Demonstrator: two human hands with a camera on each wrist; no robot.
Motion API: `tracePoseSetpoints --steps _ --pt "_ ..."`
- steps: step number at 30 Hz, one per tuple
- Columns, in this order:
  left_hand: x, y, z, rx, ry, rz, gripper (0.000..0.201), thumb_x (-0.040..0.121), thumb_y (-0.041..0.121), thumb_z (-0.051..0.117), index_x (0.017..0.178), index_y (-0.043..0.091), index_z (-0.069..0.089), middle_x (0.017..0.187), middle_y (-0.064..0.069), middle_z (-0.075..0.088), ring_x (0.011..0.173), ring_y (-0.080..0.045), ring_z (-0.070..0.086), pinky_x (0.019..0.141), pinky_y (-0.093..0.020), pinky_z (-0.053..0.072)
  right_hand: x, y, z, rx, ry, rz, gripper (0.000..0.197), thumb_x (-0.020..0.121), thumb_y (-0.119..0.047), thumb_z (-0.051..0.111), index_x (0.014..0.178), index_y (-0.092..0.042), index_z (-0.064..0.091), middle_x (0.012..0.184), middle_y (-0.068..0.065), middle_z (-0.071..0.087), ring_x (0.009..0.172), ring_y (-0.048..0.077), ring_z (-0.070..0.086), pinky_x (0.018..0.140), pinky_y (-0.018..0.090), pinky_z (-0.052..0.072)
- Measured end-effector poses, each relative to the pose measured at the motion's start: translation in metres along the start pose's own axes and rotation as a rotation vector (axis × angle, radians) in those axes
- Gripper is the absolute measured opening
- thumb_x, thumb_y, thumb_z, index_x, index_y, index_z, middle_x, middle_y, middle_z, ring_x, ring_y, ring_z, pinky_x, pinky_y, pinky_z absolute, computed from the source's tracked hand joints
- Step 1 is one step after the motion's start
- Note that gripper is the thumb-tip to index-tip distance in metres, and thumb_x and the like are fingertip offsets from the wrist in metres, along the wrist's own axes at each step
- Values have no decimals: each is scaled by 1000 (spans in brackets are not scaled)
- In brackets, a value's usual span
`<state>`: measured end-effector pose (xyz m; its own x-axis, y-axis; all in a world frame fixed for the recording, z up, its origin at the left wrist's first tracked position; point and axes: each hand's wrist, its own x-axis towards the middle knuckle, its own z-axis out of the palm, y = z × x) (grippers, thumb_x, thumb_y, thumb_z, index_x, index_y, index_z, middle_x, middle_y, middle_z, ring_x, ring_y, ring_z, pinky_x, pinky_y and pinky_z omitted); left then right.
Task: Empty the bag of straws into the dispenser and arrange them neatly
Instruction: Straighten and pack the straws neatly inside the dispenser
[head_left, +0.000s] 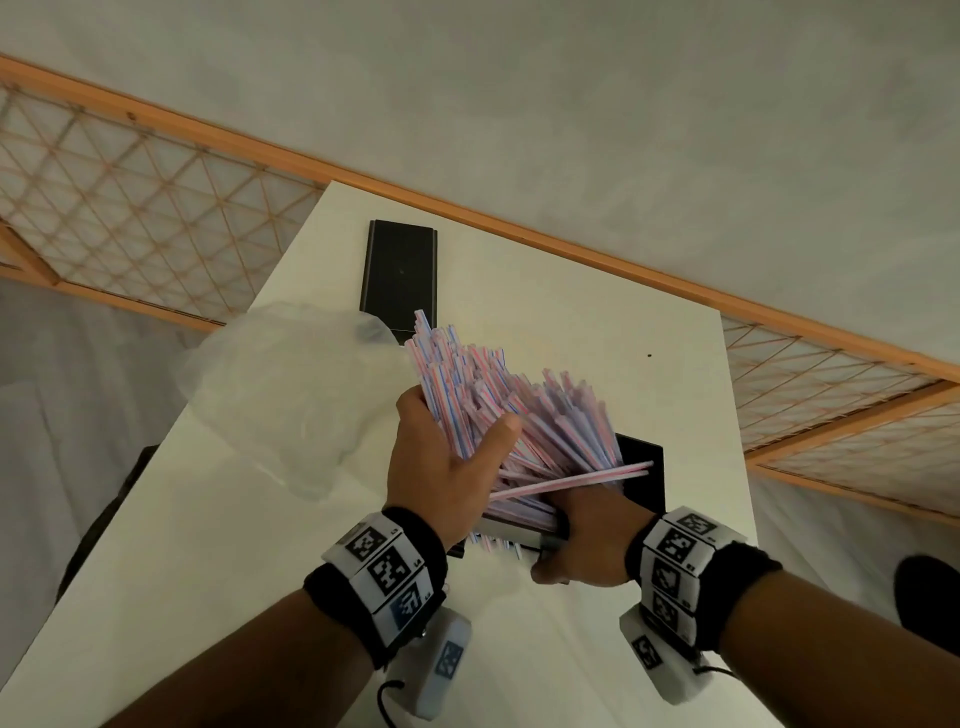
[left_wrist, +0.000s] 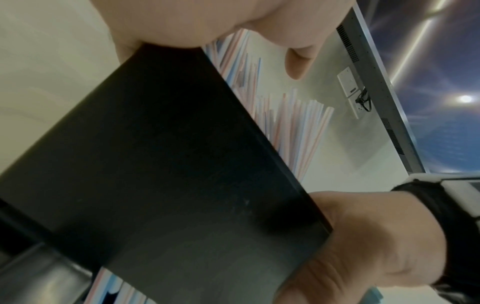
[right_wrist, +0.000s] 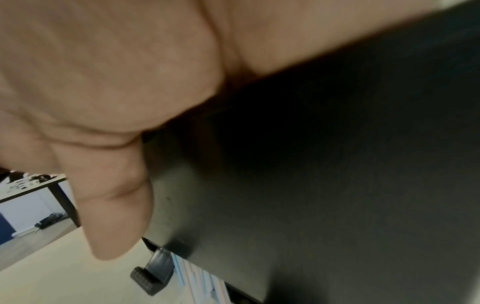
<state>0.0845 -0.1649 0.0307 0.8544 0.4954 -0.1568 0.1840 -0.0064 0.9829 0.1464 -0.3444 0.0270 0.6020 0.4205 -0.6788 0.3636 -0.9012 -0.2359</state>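
Pink-, blue- and white-striped straws stand in a loose, fanned bundle, their lower ends down in the black dispenser and their upper ends splayed toward the far side of the bench. One straw lies crosswise over the dispenser's opening. The left hand grips the bundle from its left side, thumb curled over the front of the straws and the other fingers wrapped behind them. The right hand clasps the near end of the dispenser, its fingers curled down around the edge; the right wrist view shows the thumb pressed flat against the dark wall. In the left wrist view more straw ends rise past the black side panel. A clear, crumpled plastic bag lies on the bench just left of the straws. Beyond it a black flat lid rests on the white surface. Both wrists carry bands with square markers.
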Motion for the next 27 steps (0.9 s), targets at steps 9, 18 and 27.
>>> tracePoseSetpoints --steps 9,18,27 --pt "2 -3 1 -23 1 20 60 79 43 80 121 19 44 115 17 60 106 4 60 90 -21 51 1 -11 -9 -33 -94 -11 49 55 -58 74 94 -31 63 85 -9 72 82 10 65 77 28 51" --pt "0 1 1 0 -8 33 85 55 69 76 121 29 40 116 24 55 107 10 58 82 -9 48 4 -12 -12 -11 -2 -117 72 52 -62 74 118 -37 59 105 -11 70 96 11 65 87 34 54" --pt "0 10 -3 -58 40 10 84 56 63 77 120 18 46 109 16 64 93 12 63 79 -9 50 -20 3 -11 163 216 -148 57 68 -51 84 112 -24 59 100 -14 64 91 6 60 81 22 49"
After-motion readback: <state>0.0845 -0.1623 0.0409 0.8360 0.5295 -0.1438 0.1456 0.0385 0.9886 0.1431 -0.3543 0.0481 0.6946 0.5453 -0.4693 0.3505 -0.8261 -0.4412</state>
